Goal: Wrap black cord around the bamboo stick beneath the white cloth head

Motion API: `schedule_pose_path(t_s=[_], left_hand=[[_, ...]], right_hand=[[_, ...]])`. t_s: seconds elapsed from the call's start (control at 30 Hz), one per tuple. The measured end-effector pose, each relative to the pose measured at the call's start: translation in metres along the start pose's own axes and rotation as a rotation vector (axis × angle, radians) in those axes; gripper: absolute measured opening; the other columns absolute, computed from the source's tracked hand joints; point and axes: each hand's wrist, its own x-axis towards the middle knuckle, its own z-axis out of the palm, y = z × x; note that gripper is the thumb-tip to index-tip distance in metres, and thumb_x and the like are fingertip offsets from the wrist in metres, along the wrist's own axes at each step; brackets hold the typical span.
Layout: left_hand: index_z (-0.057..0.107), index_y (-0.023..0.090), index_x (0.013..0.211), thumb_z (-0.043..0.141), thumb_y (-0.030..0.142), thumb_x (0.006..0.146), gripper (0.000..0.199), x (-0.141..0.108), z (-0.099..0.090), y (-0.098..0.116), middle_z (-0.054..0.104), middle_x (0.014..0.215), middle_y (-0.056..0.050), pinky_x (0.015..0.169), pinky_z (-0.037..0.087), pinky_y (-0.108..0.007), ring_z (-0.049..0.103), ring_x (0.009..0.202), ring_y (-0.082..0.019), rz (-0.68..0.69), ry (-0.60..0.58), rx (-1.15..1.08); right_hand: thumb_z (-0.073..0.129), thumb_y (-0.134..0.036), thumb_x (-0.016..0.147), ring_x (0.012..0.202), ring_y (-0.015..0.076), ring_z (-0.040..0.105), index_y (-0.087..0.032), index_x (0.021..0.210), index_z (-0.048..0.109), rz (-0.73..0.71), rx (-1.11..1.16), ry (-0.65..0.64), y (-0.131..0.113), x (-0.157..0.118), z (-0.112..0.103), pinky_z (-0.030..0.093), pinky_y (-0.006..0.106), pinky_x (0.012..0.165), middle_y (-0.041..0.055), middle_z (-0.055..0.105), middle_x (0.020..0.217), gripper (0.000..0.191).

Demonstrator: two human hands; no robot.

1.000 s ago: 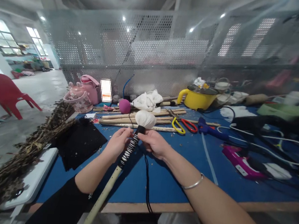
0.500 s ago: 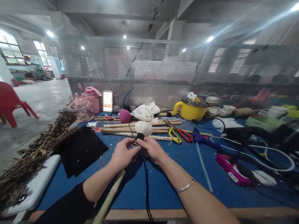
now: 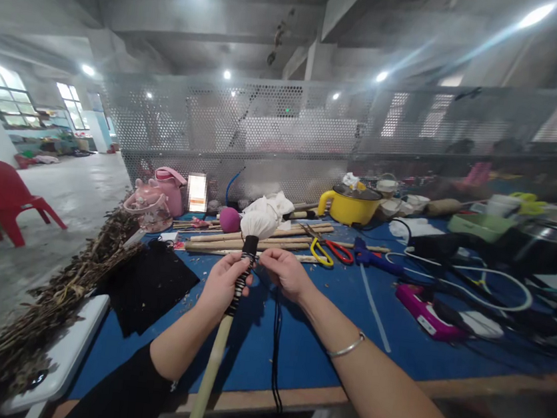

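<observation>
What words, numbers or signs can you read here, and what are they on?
None that I can read.
White upright thing beside the pink pot: blurred into squares, unreadable.
Purple power strip: any marks are too small to read.
Wrapped stick in the left hand: no writing shows.

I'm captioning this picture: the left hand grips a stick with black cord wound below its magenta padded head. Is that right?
Not quite: the head-camera view shows that the padded head of the stick is white, not magenta. The left hand does grip the stick, with black cord wound below that head.
</observation>
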Motion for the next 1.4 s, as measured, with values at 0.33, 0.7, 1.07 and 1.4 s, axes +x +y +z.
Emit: schedule_pose_path(t_s=[0.33,0.7,1.07,1.4], left_hand=[[0.06,0.01,0.087,0.06,0.032,0.075,0.025,-0.005,-0.004,0.001,0.066,0.081,-0.011,0.051,0.049,-0.021,0.061,0.059,-0.013,-0.249,-0.22,-0.142],[0.048,0.014,0.075,0.06,0.045,0.073,0.033,0.001,0.002,-0.004,0.041,0.056,0.005,0.032,0.022,-0.011,0.029,0.035,-0.001,-0.345,-0.075,-0.162],[0.047,0.016,0.077,0.052,0.046,0.08,0.031,0.031,-0.041,0.007,0.036,0.052,0.008,0.03,0.025,-0.013,0.026,0.03,-0.001,-0.279,0.109,-0.178],[0.039,0.017,0.072,0.034,0.042,0.089,0.03,0.034,-0.047,0.006,0.028,0.048,0.009,0.03,0.016,-0.012,0.022,0.029,-0.001,-0.304,0.181,-0.346]], right_hand=[[0.067,-0.043,0.069,0.03,0.0029,0.024,-0.016,0.086,0.05,0.065,0.109,-0.135,0.002,-0.002,-0.003,0.012,0.017,0.031,-0.0089,0.044,0.045,0.036],[0.062,-0.047,0.073,0.032,0.0018,0.024,-0.016,0.087,0.05,0.162,0.005,-0.142,0.012,-0.002,0.007,0.012,0.016,0.032,-0.0066,0.049,0.052,0.036],[0.046,-0.035,0.081,0.046,0.0092,0.044,-0.017,0.087,0.062,0.109,-0.923,0.087,0.016,0.002,-0.018,0.032,0.021,0.046,-0.0006,0.055,0.059,0.025],[0.05,-0.034,0.078,0.08,0.0202,0.06,-0.019,0.079,0.07,0.087,-1.3,0.325,0.019,0.053,-0.01,0.036,0.026,0.064,0.0076,0.069,0.081,0.025]])
